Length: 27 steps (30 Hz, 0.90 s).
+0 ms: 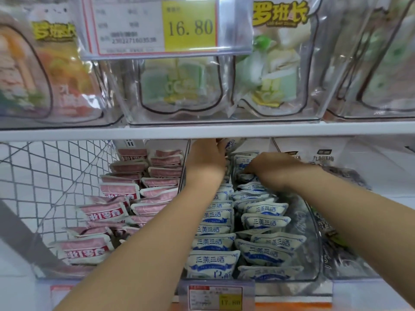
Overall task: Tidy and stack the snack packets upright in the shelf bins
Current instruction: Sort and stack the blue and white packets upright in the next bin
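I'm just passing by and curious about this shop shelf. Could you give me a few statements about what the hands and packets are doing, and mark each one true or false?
1. Both hands reach into the bin of blue-and-white packets. True: the left hand and right hand are at its far end.
2. The pink packets sit to the right of the blue-and-white ones. False: they are in the bin to the left.
3. The big yellow price tag on the upper shelf reads 16.80. True.
4. The left hand is empty. False: it grips a blue-and-white packet near the shelf edge.
5. The upper bins are opaque metal. False: they are clear plastic.
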Available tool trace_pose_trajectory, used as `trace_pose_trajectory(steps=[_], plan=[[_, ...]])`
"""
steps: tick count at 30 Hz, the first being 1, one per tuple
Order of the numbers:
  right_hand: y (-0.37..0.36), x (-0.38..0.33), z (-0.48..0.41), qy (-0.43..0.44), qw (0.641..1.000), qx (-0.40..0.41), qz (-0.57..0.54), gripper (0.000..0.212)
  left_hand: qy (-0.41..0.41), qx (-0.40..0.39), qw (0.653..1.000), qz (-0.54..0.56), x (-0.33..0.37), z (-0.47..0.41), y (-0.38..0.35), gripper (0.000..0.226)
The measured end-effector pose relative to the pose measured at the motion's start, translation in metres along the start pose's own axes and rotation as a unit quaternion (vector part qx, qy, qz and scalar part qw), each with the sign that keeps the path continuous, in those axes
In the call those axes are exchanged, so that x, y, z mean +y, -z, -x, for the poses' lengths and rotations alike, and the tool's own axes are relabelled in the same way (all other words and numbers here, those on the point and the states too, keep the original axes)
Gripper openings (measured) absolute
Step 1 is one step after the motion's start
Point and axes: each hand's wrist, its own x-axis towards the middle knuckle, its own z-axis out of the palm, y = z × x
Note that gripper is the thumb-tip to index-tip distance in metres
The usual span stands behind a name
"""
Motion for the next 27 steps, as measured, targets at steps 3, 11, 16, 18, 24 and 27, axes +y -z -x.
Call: trace_pose_trajectory(steps=[3,11,16,18,24,27], plan=[[-0.003,-0.004,-0.001,0.008,0.998,-0.030,0.051,0.053,-0.010,-0.031,0.999,-0.036,-0.004,0.000,0.012,0.029],[-0.001,-0.005,-0.021,-0.037,0.997,-0.073,-0.010,0.051,-0.036,-0.062,0.988,-0.135,-0.025,0.013,0.033,0.015],[0.012,0.004,-0.019,-0.011,0.986,-0.112,-0.124,0.032,-0.008,0.016,0.994,-0.107,-0.033,0.020,0.037,0.014],[0.022,0.009,-0.016,-0.025,0.979,-0.058,-0.193,0.037,0.003,0.024,0.994,-0.102,-0.035,0.019,0.036,0.014],[0.014,0.004,-0.034,-0.065,0.984,0.003,-0.168,0.049,0.037,0.016,0.995,-0.096,-0.037,0.014,0.031,0.013],[0.009,0.004,-0.045,-0.071,0.988,-0.016,-0.139,0.057,0.033,0.006,0.993,-0.117,-0.037,0.015,0.032,0.008]])
